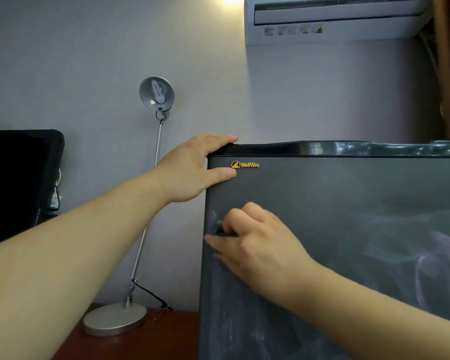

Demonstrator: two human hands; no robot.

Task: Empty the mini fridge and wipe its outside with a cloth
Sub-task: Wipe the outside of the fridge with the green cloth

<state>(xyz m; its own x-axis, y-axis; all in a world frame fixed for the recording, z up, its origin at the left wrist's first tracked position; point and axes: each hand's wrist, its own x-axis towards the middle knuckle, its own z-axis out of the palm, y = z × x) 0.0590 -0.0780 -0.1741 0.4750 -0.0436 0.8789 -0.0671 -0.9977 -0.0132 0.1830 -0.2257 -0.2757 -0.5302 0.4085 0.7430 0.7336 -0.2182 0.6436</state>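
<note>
The dark grey mini fridge [348, 203] fills the right half of the view, door closed, with an orange WellWay logo near its top left corner. My left hand [192, 170] grips that top left corner, fingers over the top edge and thumb on the door. Lower down, my right hand [250, 242] holds a small dark cloth [220, 229] bunched in its fingers against the door near the left edge. Only a bit of the cloth shows past the fingers. Pale smeared streaks cover the lower part of the door.
A silver desk lamp [156, 94] with a round base [115, 320] stands on the reddish wooden table [151, 341] left of the fridge. A black monitor [18, 183] is at far left. An air conditioner [333, 19] hangs on the wall above.
</note>
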